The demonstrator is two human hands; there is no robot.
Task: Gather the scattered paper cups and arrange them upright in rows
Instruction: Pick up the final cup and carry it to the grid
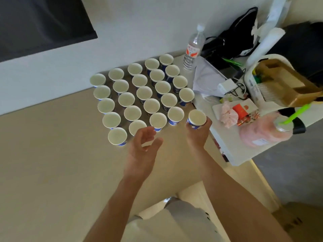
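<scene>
Hovering with left hand (pixel 143 143), loosely open, empty; gripping one round, blue-banded paper cup (pixel 196 119) in right hand (pixel 199 132); counting twenty-four upright cups (pixel 144 92) on smooth beige desk (pixel 52 154).

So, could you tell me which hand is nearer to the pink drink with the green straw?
Right. The right hand, gripping a paper cup, is just left of the pink drink; the left hand is farther left.

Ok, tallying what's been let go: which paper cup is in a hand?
The paper cup gripped by the right hand, at the grid's near right end; the other cups stand in rows, none held.
</scene>
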